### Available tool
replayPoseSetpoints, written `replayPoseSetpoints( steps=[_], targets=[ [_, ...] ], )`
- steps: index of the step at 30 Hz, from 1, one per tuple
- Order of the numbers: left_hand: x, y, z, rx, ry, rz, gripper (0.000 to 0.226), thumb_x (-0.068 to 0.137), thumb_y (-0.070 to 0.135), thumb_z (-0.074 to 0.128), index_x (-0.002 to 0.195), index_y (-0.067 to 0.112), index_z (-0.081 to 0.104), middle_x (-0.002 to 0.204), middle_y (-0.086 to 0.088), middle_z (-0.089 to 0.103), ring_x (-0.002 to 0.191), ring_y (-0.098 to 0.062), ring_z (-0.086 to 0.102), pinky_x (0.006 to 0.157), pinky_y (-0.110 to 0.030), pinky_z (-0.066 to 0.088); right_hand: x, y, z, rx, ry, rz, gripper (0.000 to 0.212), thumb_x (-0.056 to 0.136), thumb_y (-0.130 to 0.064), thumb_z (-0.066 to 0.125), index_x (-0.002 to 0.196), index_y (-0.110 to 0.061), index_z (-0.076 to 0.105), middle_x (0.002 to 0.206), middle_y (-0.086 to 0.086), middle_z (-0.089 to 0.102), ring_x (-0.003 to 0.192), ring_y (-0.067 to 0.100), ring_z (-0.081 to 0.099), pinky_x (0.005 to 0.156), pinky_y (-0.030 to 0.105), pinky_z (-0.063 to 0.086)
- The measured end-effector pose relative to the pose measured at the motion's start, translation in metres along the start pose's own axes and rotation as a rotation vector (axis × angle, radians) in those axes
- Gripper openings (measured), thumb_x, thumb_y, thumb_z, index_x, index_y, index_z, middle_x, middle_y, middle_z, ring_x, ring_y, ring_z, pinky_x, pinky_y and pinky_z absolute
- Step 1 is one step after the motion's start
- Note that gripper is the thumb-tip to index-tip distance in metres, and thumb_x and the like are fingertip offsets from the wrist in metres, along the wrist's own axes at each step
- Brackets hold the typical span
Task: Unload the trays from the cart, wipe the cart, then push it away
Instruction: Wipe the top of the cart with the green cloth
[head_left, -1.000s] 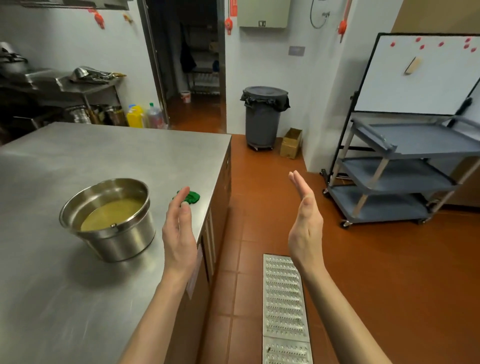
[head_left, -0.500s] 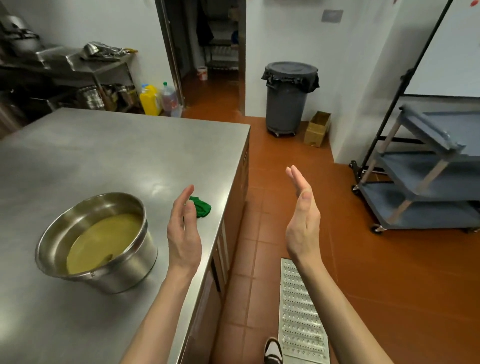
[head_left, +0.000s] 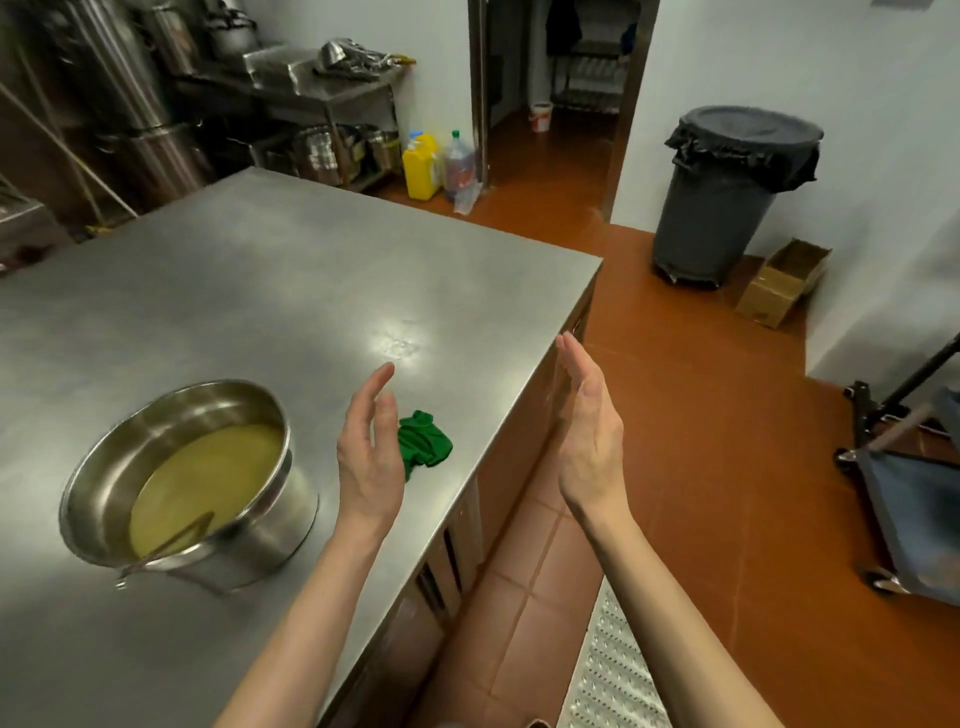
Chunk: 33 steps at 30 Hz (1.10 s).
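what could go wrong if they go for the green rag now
The left hand hovers open between the green rag and the full metal pot; a careless sweep might bump it and slop liquid. The rag lies near the counter edge, so a push could drop it on the floor.

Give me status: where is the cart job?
Done: the visible part of the cart at the right edge holds no trays. In hand: nothing; left hand and right hand are open, empty. The green cloth lies on the steel table. Wiping can't be judged.
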<state>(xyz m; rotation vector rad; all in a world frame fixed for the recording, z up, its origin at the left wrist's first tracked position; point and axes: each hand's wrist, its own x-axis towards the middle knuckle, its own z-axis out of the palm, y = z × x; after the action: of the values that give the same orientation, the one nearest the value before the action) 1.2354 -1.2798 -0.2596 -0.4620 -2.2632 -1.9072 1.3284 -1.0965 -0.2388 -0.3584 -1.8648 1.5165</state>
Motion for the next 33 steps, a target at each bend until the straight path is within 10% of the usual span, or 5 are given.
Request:
replayPoseSetpoints(
  steps=[14,23,33],
  targets=[
    [0.067,-0.086,0.033,0.141,0.16,-0.257,0.041,0.114,0.039,0.039,0.146,0.023,0.058,0.147,0.01,0.058,0.136,0.001,0.049,0.098,0.005,0.031,0.1,0.08,0.071,0.026,-0.372,0.134,0.078,0.099,-0.077,0.017,0.158,-0.032,0.042,0.156,-0.02,0.049,0.145,-0.006,0.039,0.119,0.013,0.027],
    [0.11,-0.182,0.037,0.326,0.227,-0.535,0.038,0.11,0.031,0.049,0.146,0.021,0.059,0.147,0.002,0.059,0.139,-0.018,0.052,0.118,-0.039,0.041,0.142,0.161,0.145,-0.101,-0.634,0.235,0.06,0.108,-0.058,0.026,0.154,-0.026,0.048,0.152,-0.014,0.054,0.14,-0.004,0.048,0.119,0.025,0.037],
    [0.112,-0.246,0.039,0.634,0.013,-1.076,0.048,0.107,0.036,0.051,0.148,0.013,0.055,0.149,-0.017,0.051,0.138,-0.037,0.048,0.112,-0.043,0.043,0.165,0.234,0.21,-0.448,-1.053,0.245,0.045,0.109,-0.044,0.045,0.144,-0.019,0.058,0.145,-0.003,0.06,0.133,0.016,0.055,0.111,0.037,0.046]
  ],
)
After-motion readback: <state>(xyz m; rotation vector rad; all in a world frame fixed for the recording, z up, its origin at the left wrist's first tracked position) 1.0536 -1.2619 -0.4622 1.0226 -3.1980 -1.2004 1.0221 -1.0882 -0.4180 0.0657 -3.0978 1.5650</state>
